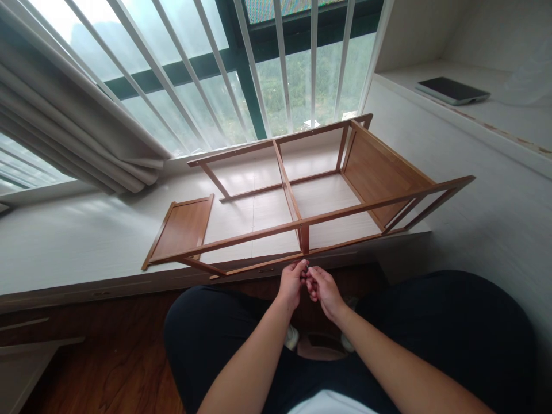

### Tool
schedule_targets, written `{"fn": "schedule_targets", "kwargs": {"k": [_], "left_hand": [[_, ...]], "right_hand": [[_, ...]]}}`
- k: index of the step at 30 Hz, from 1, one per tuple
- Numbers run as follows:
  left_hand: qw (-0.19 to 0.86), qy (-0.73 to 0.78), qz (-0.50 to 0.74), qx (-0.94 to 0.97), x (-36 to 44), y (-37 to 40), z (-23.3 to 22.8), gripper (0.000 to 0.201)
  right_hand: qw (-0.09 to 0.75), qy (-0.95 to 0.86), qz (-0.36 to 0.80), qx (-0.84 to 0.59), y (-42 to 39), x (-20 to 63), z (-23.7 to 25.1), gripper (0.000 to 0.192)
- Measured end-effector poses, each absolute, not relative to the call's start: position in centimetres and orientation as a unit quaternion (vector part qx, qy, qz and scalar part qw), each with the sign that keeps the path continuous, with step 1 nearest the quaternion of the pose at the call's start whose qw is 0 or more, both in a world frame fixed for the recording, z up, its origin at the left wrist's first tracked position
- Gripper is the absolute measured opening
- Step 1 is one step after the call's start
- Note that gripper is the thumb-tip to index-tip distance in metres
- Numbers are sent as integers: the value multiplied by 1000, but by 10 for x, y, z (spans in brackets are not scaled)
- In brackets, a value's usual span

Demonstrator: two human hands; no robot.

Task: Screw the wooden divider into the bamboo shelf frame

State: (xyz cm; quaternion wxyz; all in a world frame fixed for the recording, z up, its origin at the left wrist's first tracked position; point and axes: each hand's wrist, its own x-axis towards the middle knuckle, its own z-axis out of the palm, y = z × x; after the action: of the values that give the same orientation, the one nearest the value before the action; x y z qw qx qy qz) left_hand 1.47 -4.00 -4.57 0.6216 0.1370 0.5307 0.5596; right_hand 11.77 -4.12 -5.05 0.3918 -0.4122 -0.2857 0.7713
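My left hand (292,283) and my right hand (324,292) meet fingertip to fingertip, both closed in a pinch. Between them shows a tiny thin metallic piece, too small to name. Just beyond my fingers is the near edge of a brown wooden shelf frame (241,234), lying on its side on the white window ledge. A crosspiece (304,237) joins its near rails right above my hands. One wooden panel (383,169) is fitted at the frame's right part. At the left end, a separate-looking wooden panel (183,227) lies flat, partly behind the frame's near rail.
The white ledge (86,241) runs along a barred window (207,86). A grey curtain (86,115) hangs at the left. To the right, a dark flat device (452,90) lies on a white shelf. My knees flank the ledge front, above a dark wooden floor (112,345).
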Motion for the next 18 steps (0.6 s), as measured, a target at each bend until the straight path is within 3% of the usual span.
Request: {"fn": "schedule_targets", "kwargs": {"k": [18], "left_hand": [[636,498,575,128,14,-38,-52,39]], "right_hand": [[412,-486,619,-459,-44,123,-47,33]]}}
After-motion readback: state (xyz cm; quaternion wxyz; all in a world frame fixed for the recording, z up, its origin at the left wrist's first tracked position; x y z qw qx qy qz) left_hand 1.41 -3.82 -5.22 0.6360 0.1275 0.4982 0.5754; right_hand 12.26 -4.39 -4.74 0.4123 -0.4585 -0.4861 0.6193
